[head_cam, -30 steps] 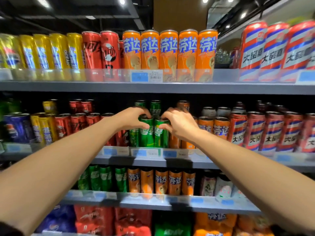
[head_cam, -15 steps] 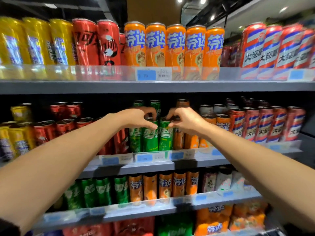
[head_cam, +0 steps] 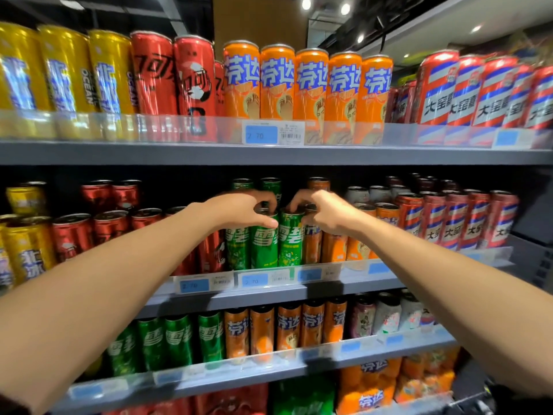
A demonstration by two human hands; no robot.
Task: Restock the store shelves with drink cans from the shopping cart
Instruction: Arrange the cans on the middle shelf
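Note:
Both arms reach to the middle shelf [head_cam: 269, 298]. My left hand [head_cam: 239, 209] grips the top of a tall green can [head_cam: 264, 244] standing in the front row. My right hand [head_cam: 324, 211] curls over the top of the neighbouring green can [head_cam: 291, 242], fingertips on its rim. Both cans stand upright on the shelf, side by side, with a third green can [head_cam: 238, 247] to their left. More green cans [head_cam: 270, 187] stand behind. The shopping cart is out of view.
Red cans [head_cam: 110, 226] and yellow cans [head_cam: 25, 253] fill the middle shelf to the left, orange cans [head_cam: 335, 247] and striped red cans [head_cam: 454, 220] to the right. The upper shelf [head_cam: 269, 154] hangs close above. Lower shelves hold green and orange cans.
The view has swung a little left and closer to the shelf. Both hands stay on the tops of the two green cans, which have shifted slightly on the shelf.

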